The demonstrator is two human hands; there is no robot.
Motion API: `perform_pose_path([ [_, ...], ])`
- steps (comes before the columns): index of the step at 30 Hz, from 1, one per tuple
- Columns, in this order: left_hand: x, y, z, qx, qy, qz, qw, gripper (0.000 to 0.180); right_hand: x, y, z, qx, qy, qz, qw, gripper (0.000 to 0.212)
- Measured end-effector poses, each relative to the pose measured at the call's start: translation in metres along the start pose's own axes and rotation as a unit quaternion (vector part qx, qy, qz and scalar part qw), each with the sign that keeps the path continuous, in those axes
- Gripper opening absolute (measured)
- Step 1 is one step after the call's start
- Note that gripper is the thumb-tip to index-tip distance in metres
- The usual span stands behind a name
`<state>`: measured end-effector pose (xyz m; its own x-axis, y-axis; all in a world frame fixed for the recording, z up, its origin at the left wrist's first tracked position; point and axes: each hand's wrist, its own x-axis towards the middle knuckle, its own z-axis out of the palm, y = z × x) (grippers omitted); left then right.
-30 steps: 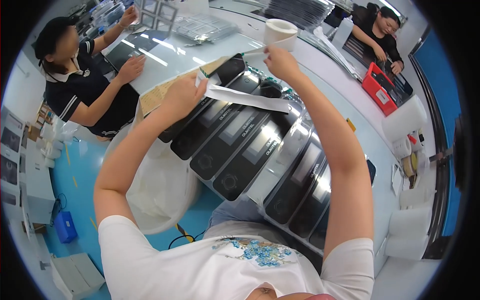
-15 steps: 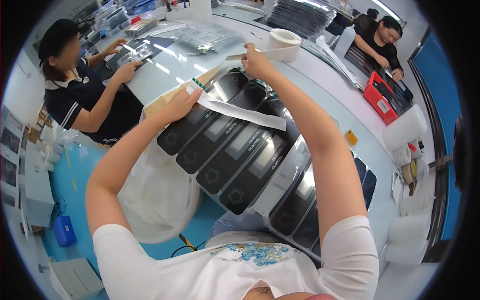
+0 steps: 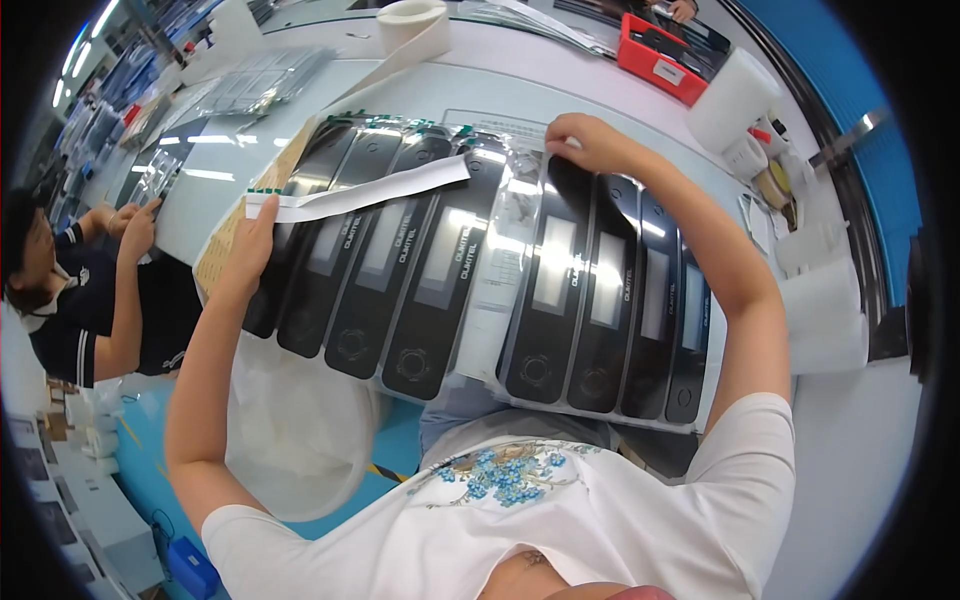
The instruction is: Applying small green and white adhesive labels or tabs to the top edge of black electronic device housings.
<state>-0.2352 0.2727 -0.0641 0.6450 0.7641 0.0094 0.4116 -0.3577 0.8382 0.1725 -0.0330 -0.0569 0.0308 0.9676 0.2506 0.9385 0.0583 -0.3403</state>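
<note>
My left hand (image 3: 253,245) pinches one end of a white paper strip (image 3: 375,192), where small green tabs show. The strip reaches across the upper part of several long black panels (image 3: 365,255) with grey windows and a ring mark near the lower end. Over to the right, my right hand (image 3: 595,146) is closed at the top edge of a second group of black panels (image 3: 598,290). Its fingertips are bent down, and what they hold, if anything, cannot be made out. Clear plastic film (image 3: 497,260) lies between the two groups.
A roll of white tape (image 3: 412,28) stands at the back with its band trailing left. A red bin (image 3: 660,60) and white foam rolls (image 3: 735,100) line the right side. A white bag-lined tub (image 3: 300,430) stands below left. At left, a co-worker (image 3: 95,290) handles a clear piece.
My view has swung to the right. My right hand has left the trailing tape band for the right group of panels. My left hand still holds the strip.
</note>
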Motion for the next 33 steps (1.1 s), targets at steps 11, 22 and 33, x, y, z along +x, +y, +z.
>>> perform_pose_path([
  [11, 0.001, -0.002, 0.006, -0.02, 0.025, -0.065, 0.997, 0.062, -0.03, -0.125, 0.043, 0.015, -0.076, -0.204, 0.976, 0.042],
  [22, -0.002, -0.013, 0.02, -0.008, 0.065, -0.016, 0.998, 0.061, -0.041, -0.124, 0.049, 0.018, -0.099, -0.157, 0.982, 0.042],
  [33, 0.011, -0.033, 0.013, -0.065, 0.078, -0.018, 0.995, 0.059, -0.181, -0.011, -0.035, -0.133, 0.08, 0.354, 0.922, 0.044],
])
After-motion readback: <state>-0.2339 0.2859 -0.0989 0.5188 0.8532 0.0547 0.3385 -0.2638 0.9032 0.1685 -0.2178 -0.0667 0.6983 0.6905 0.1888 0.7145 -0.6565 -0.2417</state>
